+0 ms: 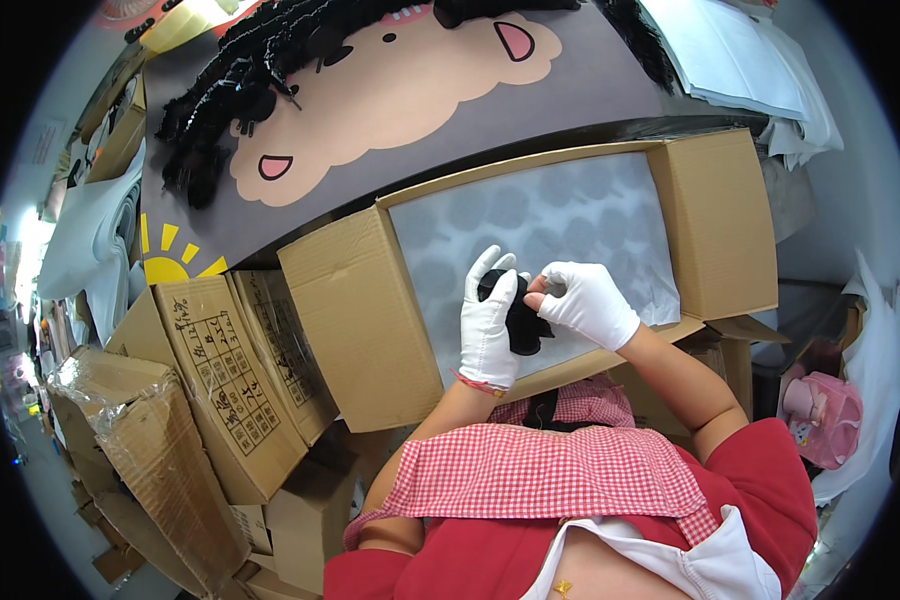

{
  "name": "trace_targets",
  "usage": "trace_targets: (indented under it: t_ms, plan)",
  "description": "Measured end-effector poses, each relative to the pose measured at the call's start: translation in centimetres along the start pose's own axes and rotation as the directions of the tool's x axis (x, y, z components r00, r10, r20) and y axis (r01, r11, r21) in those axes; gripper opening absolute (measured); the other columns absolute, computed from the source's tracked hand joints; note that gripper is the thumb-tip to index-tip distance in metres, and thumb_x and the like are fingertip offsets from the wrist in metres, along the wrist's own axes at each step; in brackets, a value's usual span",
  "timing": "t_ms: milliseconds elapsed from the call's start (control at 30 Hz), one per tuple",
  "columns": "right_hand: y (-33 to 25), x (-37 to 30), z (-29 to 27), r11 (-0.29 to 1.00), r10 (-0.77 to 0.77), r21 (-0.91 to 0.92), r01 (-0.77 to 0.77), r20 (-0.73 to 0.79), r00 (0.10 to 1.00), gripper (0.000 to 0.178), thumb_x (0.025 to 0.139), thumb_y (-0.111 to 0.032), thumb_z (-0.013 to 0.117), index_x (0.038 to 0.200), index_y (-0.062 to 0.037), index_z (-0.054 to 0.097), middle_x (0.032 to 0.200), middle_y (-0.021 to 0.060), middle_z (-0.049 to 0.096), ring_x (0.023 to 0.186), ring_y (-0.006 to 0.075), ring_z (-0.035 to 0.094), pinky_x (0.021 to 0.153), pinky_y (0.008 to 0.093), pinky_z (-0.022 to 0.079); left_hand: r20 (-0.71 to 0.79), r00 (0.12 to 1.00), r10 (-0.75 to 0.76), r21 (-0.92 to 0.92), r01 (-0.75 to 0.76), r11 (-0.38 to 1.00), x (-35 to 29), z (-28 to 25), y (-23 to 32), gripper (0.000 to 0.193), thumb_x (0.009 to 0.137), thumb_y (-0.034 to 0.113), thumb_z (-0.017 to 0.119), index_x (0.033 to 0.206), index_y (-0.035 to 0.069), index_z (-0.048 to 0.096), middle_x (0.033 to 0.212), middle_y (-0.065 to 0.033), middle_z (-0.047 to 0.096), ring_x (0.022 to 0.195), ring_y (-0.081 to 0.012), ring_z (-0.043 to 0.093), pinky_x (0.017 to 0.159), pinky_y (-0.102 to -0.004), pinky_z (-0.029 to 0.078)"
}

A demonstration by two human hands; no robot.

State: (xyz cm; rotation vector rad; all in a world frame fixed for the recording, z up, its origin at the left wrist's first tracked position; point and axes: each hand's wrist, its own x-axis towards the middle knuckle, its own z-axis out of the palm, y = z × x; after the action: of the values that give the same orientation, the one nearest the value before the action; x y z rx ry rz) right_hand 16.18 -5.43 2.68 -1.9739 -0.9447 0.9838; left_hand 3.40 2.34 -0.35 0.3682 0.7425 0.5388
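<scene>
Well, the left hand (pixel 487 328) curls round a black item (pixel 525 328) — the right hand (pixel 592 302) pinches at its edge — over an open carton (pixel 718 222).

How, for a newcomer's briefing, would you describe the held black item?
Find the open box in the middle. Over its pale sheet, the left hand holds the black item. Unlike the dark shapes showing through the sheet, it is uncovered.

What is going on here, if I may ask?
A white-gloved person holds a small black item in the left hand, with the right hand at its edge. Both hands are above an open cardboard box, where a thin whitish sheet covers dark round shapes. Black fuzzy pieces lie on the mat beyond.
</scene>
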Motion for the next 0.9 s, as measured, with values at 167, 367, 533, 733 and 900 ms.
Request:
trace_targets:
  t_ms: [167,367,533,733,900]
  plan:
    - [-0.4,1.9,-0.6,0.963,0.160,-0.257,-0.081,0.301,0.940,0.026,0.076,-0.023,0.075,0.092,-0.0026,0.073,0.080,0.0172,0.070,0.074,0.0265,0.069,0.069,0.0341,0.053,0.093,0.995,-0.039,0.345,0.004,0.939,0.2,-2.4,0.9,0.066,0.087,0.009,0.070,0.145,0.008,0.038,0.113,-0.0050,0.059,0.091,-0.0117,0.059,0.079,-0.0262,0.052]
    - [-1.1,6.9,1.9,0.953,-0.064,-0.280,0.120,0.200,0.978,0.024,0.077,-0.027,0.072,0.084,-0.0038,0.071,0.079,0.0168,0.069,0.076,0.0314,0.068,0.072,0.0358,0.053,-0.021,0.997,-0.072,0.358,0.074,0.931,0.9,-5.1,2.2,0.085,0.086,0.004,0.068,0.154,0.011,0.017,0.119,-0.0115,0.058,0.091,-0.0169,0.062,0.071,-0.0308,0.055]
    - [-1.6,10.7,4.9,0.884,-0.267,-0.419,0.205,-0.094,0.959,0.022,0.080,-0.028,0.069,0.087,-0.0077,0.071,0.085,0.0150,0.068,0.081,0.0352,0.066,0.073,0.0406,0.053,-0.139,0.987,-0.078,0.273,0.114,0.955,0.2,-4.0,2.4,0.086,0.087,0.004,0.065,0.155,0.015,0.013,0.132,-0.0156,0.054,0.097,-0.0187,0.062,0.076,-0.0343,0.056]
    - [3.9,8.9,-1.9,0.812,-0.301,-0.576,0.096,-0.272,0.914,0.018,0.079,-0.023,0.073,0.085,-0.0063,0.071,0.082,0.0154,0.068,0.076,0.0333,0.066,0.070,0.0379,0.053,-0.199,0.980,-0.026,0.263,0.079,0.961,0.5,-3.6,1.9,0.078,0.089,0.005,0.063,0.153,0.012,0.019,0.131,-0.0142,0.053,0.103,-0.0213,0.060,0.080,-0.0364,0.055]
    - [7.2,7.1,-6.9,0.820,-0.245,-0.570,-0.039,-0.412,0.878,0.017,0.078,-0.023,0.074,0.087,-0.0080,0.073,0.084,0.0133,0.069,0.078,0.0322,0.066,0.073,0.0383,0.053,-0.157,0.966,-0.204,-0.117,0.187,0.975,1.6,-2.8,2.0,0.052,0.091,0.020,0.065,0.138,0.013,0.044,0.121,-0.0096,0.056,0.104,-0.0242,0.060,0.087,-0.0425,0.052]
